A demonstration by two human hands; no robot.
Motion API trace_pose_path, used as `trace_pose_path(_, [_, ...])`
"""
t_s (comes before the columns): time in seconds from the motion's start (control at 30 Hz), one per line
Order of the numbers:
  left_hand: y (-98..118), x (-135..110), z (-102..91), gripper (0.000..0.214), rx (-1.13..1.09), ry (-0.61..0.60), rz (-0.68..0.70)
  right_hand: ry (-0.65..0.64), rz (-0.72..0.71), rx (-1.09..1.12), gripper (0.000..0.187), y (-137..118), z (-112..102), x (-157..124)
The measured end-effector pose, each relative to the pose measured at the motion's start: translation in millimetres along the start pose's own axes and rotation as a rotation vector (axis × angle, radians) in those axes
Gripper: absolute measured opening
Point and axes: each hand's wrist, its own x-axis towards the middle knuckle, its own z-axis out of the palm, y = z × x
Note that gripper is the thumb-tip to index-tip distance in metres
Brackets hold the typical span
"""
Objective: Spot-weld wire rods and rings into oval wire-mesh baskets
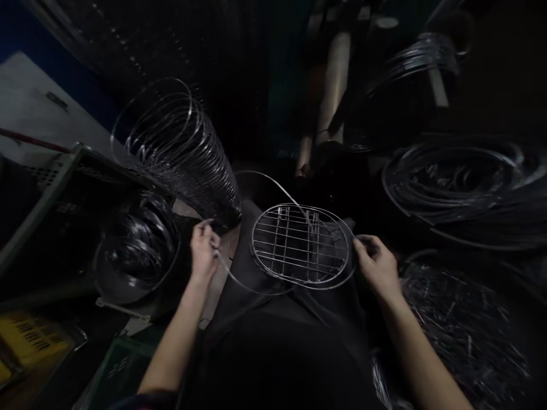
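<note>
A round wire rack (pixel 294 250), with parallel bars across its ring, rests on my dark-clothed lap. A thin metal strip (pixel 239 282) curves around the near side of the rack. My left hand (pixel 204 250) is left of the rack and apart from it, fingers closed on this strip. At the rack's right edge, my right hand (pixel 378 265) pinches the strip between thumb and fingers. The strip also shows beyond the rack, arching up and left from over its bars. Exactly where its ends lie is hard to see in the dim light.
A tall stack of wire rings (pixel 192 154) leans beyond my left hand. Coiled metal (pixel 139 245) lies in a container on the left. Large wire coils (pixel 461 176) and a heap of small metal pieces (pixel 465 330) fill the right. A metal post (pixel 335 80) stands ahead.
</note>
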Motion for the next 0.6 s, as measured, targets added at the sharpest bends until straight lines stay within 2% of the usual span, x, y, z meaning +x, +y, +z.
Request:
trace_pose_path(0.07, [-35.3,-10.8,39.3,0.037,0.003,-0.138,-0.145,-0.027,0.021,0.126,0.04,6.6,4.3,1.0])
trace_pose_path(0.1, [-46.7,-17.0,50.2,0.04,0.024,-0.179,-0.185,-0.052,0.042,0.19,0.041,9.2,6.3,0.9])
trace_pose_path(0.17, [-56.7,-25.4,56.4,0.05,0.088,-0.239,-0.214,-0.085,0.111,0.304,0.044,14.0,10.5,-1.3])
trace_pose_path(0.27, [-51.4,-25.0,45.4,0.069,0.219,-0.364,-0.248,-0.095,0.2,0.443,0.053,19.7,15.2,-9.3])
trace_pose_path(0.37, [-41.8,-24.7,31.8,0.081,0.353,-0.511,-0.342,-0.086,0.19,0.475,0.058,22.8,15.8,-19.9])
trace_pose_path(0.43, [-38.8,-28.1,23.2,0.077,0.45,-0.589,-0.38,-0.076,0.139,0.424,0.059,23.1,14.2,-25.4])
trace_pose_path(0.53, [-39.3,-27.7,10.3,0.065,0.599,-0.672,-0.362,-0.013,0.007,0.289,0.055,21.0,10.9,-29.9])
trace_pose_path(0.6, [-41.8,-16.8,3.9,0.06,0.638,-0.653,-0.312,0.028,-0.05,0.2,0.053,17.8,8.6,-31.6])
